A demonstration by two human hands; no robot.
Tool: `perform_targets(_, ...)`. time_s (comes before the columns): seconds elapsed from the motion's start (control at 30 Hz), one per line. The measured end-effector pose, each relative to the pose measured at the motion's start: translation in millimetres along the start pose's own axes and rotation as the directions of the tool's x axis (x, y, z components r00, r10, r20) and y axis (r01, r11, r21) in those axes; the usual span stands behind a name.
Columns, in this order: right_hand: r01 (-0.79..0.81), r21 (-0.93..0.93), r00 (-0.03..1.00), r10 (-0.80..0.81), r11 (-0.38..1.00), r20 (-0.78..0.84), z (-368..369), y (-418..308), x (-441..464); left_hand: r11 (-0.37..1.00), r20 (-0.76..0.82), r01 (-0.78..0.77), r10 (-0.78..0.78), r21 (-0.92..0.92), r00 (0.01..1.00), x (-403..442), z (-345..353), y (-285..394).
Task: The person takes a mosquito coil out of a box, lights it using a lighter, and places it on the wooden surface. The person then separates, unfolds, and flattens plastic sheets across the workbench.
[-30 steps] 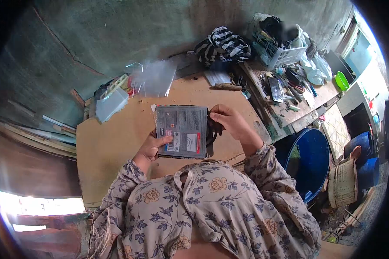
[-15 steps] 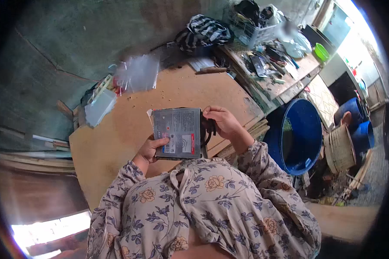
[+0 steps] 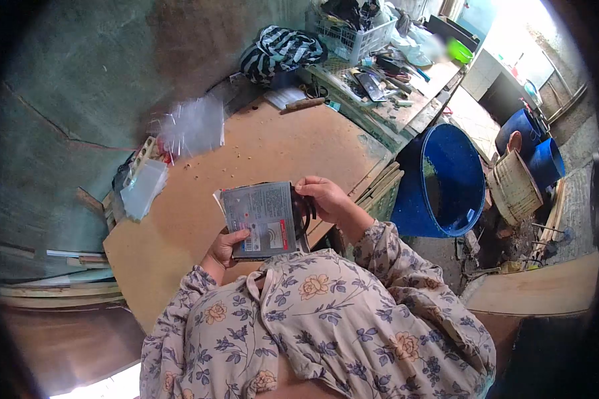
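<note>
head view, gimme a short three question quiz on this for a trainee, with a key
1. True or false: the left hand grips the flat printed package.
2. Which is nearest the striped bundle?
a) blue barrel
b) white crate
c) green bowl
3. Fill in: dark loops hang beside the package, by the ____ hand.
Key: 1. true; 2. b; 3. right

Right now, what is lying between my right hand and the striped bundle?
The head view shows a brown stick and a whitish flat sheet near the bundle, then tabletop toward your right hand.
</note>
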State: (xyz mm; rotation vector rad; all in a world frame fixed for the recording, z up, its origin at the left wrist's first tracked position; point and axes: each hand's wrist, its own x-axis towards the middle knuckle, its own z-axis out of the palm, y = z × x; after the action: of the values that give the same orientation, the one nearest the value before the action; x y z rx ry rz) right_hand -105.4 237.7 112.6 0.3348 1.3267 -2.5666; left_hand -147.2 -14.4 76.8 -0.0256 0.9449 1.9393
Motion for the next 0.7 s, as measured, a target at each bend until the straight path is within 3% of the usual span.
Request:
perform_targets(0.4, -0.085, -0.019, 0.991, 0.087, 0.996, 0.097, -8.1, -16.0, 23.6, 0.991, -0.138, -0.131, 0.132, 0.017, 0.982, 8.6, 7.0, -8.9)
perform_targets(0.7, -0.143, 0.029, 0.979, 0.137, 0.989, 0.152, -52.0, -32.7, 29.9, 0.995, -0.171, -0.098, 0.093, -0.021, 0.981, 37.0, 33.2, -27.6)
